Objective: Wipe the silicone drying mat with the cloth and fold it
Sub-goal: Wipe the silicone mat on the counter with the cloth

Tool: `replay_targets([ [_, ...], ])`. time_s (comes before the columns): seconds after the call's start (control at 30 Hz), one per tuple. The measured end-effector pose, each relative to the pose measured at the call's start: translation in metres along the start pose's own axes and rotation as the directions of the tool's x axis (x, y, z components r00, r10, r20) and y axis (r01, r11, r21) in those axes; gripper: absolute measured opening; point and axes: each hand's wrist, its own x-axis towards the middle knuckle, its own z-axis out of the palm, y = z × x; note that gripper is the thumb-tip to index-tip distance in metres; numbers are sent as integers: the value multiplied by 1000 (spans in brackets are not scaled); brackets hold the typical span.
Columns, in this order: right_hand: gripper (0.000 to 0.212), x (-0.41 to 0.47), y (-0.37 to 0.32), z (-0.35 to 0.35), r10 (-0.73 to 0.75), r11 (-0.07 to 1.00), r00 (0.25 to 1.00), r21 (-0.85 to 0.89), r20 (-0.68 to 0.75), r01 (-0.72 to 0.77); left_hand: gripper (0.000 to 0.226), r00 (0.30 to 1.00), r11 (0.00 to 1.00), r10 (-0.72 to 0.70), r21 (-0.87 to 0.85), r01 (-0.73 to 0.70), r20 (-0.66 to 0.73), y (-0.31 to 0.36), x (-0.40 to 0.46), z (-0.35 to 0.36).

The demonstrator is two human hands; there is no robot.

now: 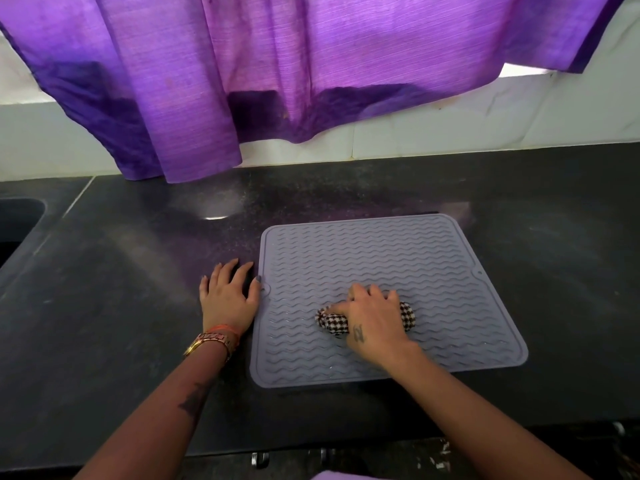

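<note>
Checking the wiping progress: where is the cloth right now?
In the head view, the checked cloth lies bunched under the right hand on the near middle of the grey mat.

Ridged matt mat [381, 258], woven cloth [332, 322]

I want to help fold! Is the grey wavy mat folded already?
No, the grey ribbed silicone mat lies flat under the checked cloth.

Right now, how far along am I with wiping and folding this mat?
Nothing looks finished yet. In hand: your right hand presses the bunched checked cloth onto the grey silicone mat, so wiping is under way, while your left hand rests flat on the counter at the mat's left edge. Left: the mat lies fully flat, so folding hasn't begun.
</note>
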Motion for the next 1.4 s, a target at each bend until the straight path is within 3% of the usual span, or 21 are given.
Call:
replay_targets([
  [0.6,51,-23,54,-13,242,970,970,-7,-5,-242,42,1000,1000,6,1,-6,-17,-3,1,3],
  [0.7,49,-23,52,-17,263,965,962,10,-70,-263,42,1000,1000,1,5,-1,-16,-2,1,3],
  [0.8,49,-18,30,-18,189,973,974,155,-126,-169,42,1000,1000,0,7,1,-17,0,1,4],
  [0.9,53,-5,-13,-14,-35,974,996,222,-87,53,42,1000,1000,-5,2,5,-18,0,1,3],
  [0.97,52,7,-42,-12,-157,966,986,198,-55,165,42,1000,1000,-9,-1,9,-15,0,1,2],
  [1.07,50,18,-69,-6,-271,962,962,3,13,271,42,1000,1000,-7,2,7,-10,0,0,2],
  [1.17,52,20,-70,-2,-270,957,961,-90,53,274,42,1000,1000,-4,-3,4,-15,0,1,1],
  [1.33,52,16,-65,0,-237,966,970,-89,59,242,56,1000,1000,-9,6,9,11,0,-1,-1],
  [1.4,51,15,-63,1,-232,968,971,-81,51,236,52,1000,1000,-6,8,5,6,-1,0,0],
])
